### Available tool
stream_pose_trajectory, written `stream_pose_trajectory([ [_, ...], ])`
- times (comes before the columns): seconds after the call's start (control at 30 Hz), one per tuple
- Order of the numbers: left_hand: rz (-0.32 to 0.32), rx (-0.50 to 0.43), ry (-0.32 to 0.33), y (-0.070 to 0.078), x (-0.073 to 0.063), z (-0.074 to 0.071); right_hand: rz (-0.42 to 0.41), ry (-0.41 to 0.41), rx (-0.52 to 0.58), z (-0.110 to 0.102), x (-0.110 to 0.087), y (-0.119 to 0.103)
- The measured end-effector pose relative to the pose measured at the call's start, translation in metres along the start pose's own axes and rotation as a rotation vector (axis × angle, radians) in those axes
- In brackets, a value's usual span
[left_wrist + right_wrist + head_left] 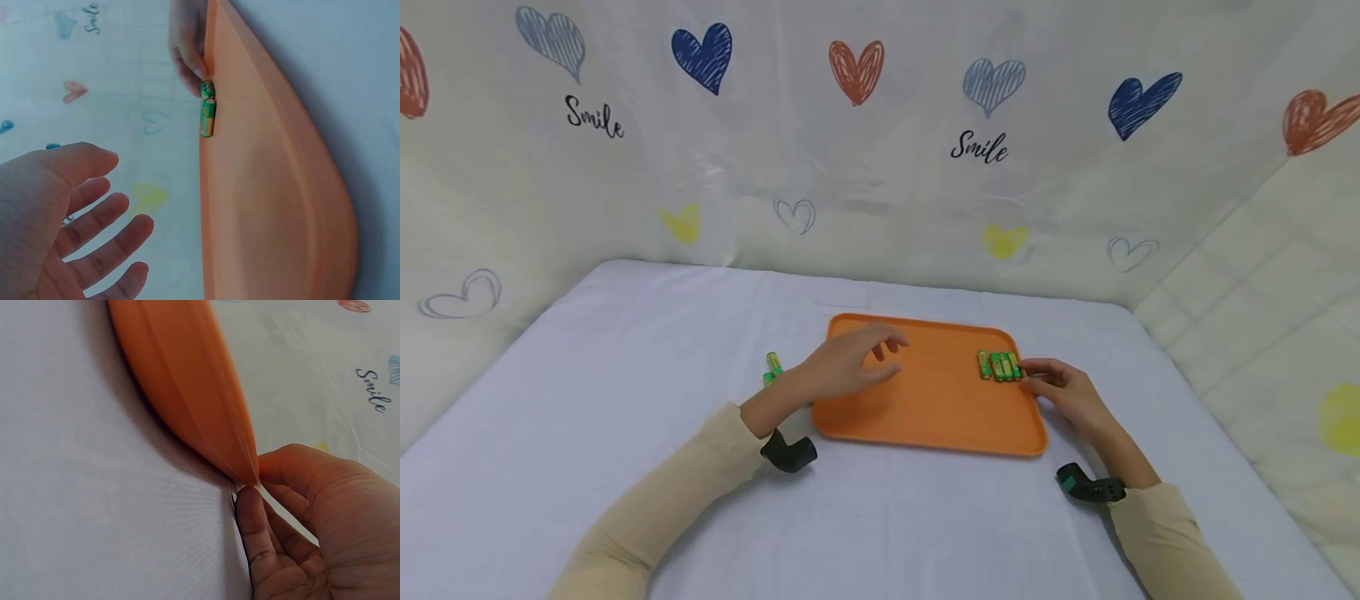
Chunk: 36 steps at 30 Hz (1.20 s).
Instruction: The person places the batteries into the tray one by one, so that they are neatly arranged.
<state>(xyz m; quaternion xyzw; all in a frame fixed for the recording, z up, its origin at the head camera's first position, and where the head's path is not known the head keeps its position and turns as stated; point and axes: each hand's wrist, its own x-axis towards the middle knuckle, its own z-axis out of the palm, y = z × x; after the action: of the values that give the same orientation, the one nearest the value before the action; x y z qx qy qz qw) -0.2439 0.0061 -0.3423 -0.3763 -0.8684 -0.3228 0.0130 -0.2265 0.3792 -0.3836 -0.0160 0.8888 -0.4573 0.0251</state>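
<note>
several batteries (997,367) point away from me, just left of my right hand (1067,394), grip unclear, my left hand (847,362) with fingers apart.

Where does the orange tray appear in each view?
Head: the orange tray lies just right of centre, below mid-height.
Left wrist: the tray fills a tall band right of centre, top to bottom.
Right wrist: the tray runs down from the top edge, left of centre, narrowing.
Shared landmark: the right hand, by the tray's edge in all.
</note>
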Motion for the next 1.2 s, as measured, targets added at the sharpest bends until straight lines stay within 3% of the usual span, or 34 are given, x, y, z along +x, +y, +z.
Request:
stream_pose_trajectory([
  [0.13,-0.009,0.036,0.053,-0.003,-0.008,-0.005,-0.003,-0.003,-0.011,-0.002,0.0,0.0],
  [0.33,-0.012,0.036,0.186,-0.008,-0.022,-0.012,-0.006,-0.013,-0.007,-0.002,0.0,0.001],
  [0.5,-0.031,0.051,0.237,-0.015,-0.038,-0.019,-0.008,-0.015,-0.009,-0.003,0.002,0.002],
  [0.9,-0.164,0.076,0.229,-0.036,-0.079,-0.038,-0.008,-0.022,-0.022,-0.002,0.003,0.005],
  [1.2,-0.187,0.067,0.191,-0.046,-0.101,-0.046,0.01,-0.014,-0.03,0.0,0.002,0.001],
])
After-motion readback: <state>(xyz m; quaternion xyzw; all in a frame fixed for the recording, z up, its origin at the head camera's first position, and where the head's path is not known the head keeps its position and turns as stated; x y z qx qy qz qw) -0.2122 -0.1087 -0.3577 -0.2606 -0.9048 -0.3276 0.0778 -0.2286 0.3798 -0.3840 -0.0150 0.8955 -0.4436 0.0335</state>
